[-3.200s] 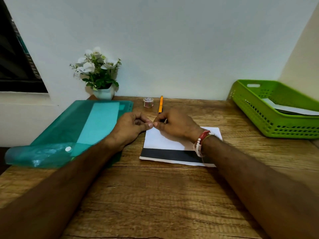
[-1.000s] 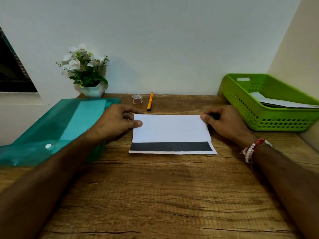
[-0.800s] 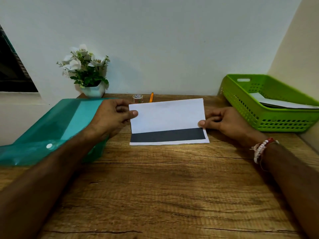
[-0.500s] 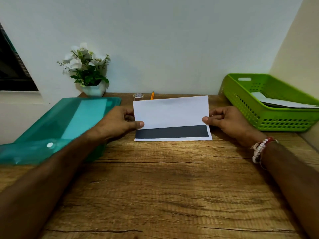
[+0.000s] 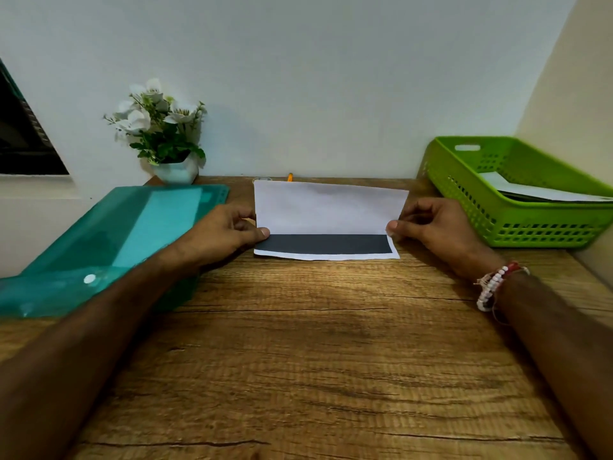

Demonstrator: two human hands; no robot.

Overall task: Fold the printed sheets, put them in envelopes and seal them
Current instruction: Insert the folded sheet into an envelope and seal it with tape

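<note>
A folded sheet (image 5: pixel 330 210) is held over the far middle part of the tabletop (image 5: pixel 298 360), with its long axis going from left to right, parallel to the far edge. Its white part faces the camera and its upper edge points up toward the wall, while a dark printed band runs along the lower part, with a thin white border under it. Whether the lower edge touches the wood, I cannot tell. The left hand (image 5: pixel 225 234) pinches the left short edge, the thumb on the front just where white meets dark and the fingers curled behind. The right hand (image 5: pixel 434 227) pinches the right short edge in the same way; a bead bracelet (image 5: pixel 494 283) is on its wrist. A teal plastic folder (image 5: pixel 116 240) lies at the left edge of the tabletop, and a small pot of white flowers (image 5: pixel 175 171) stands at the far left corner. A green basket (image 5: pixel 517 227) with papers (image 5: pixel 530 190) inside it sits at the far right corner. The tip of an orange pen (image 5: pixel 290 176) shows just above the sheet.
</note>
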